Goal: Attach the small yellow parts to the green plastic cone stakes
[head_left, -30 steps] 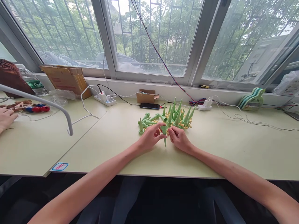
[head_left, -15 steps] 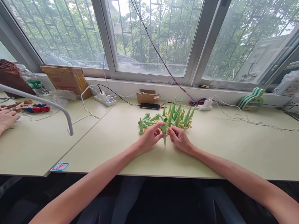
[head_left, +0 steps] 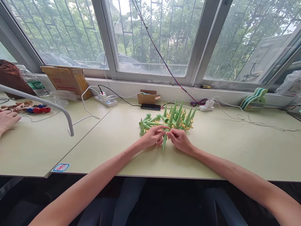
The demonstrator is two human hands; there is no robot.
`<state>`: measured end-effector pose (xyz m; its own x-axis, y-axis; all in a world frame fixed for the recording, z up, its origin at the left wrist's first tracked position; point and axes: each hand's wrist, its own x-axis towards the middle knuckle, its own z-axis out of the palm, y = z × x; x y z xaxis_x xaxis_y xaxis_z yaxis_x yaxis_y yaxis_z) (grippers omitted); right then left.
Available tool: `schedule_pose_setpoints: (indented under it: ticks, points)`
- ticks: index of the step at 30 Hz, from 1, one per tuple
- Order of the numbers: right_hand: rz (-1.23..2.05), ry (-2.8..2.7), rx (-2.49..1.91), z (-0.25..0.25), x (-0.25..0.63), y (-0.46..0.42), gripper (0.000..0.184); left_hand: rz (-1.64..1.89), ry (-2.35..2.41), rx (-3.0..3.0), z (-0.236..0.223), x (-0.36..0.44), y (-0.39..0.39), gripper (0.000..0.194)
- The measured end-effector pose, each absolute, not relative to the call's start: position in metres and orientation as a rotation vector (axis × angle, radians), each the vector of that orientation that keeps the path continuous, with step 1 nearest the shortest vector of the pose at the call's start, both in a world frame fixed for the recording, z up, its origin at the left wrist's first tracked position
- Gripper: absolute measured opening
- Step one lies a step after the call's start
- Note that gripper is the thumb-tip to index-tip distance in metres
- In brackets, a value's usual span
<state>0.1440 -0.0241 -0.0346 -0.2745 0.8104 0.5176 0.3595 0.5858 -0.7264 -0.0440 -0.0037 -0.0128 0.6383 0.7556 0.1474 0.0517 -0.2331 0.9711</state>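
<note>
A green plant watering spike point(head_left: 164, 143) hangs point down between my hands, tilted slightly, over the near side of the pile. My left hand point(head_left: 154, 137) is closed on its upper part, the index finger stretched over the wide end. The right hand point(head_left: 180, 139) pinches at the side of the same spike, and its fingertips hide what they grip there. Right behind them is a heap of green watering spikes point(head_left: 178, 120). Some stand upright with small yellow valves, while others lie on their sides at the left.
A black phone point(head_left: 150, 107) and a small cardboard box point(head_left: 148, 97) are behind the pile. Power strips point(head_left: 105, 101) with cables run along the window side. At left are a white curved metal bar point(head_left: 58, 108) and another person's hand point(head_left: 8, 121) by wooden pieces.
The held spike has tilted, its tip moving slightly left and nearer to me. My left index finger has straightened across its top. The right hand has shifted slightly left.
</note>
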Motion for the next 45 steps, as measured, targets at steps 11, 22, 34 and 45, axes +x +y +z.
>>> schedule_pose_setpoints:
  ticks: [11,22,34,45]
  points:
    - [0.536,-1.924,-0.937,-0.032,0.142,-0.025,0.05,0.656,0.67,1.705,-0.015,-0.044,-0.004,0.038]
    - [0.529,-1.939,-0.949,-0.034,0.143,-0.024,0.049,0.648,0.671,1.711,-0.015,-0.045,-0.004,0.033]
    - [0.348,-2.111,-0.949,-0.038,0.15,-0.019,0.049,0.685,0.818,1.756,-0.016,-0.048,0.003,0.036]
    - [0.119,-2.104,-1.045,-0.034,0.157,-0.018,0.049,0.675,1.04,2.047,-0.013,-0.051,0.002,0.029]
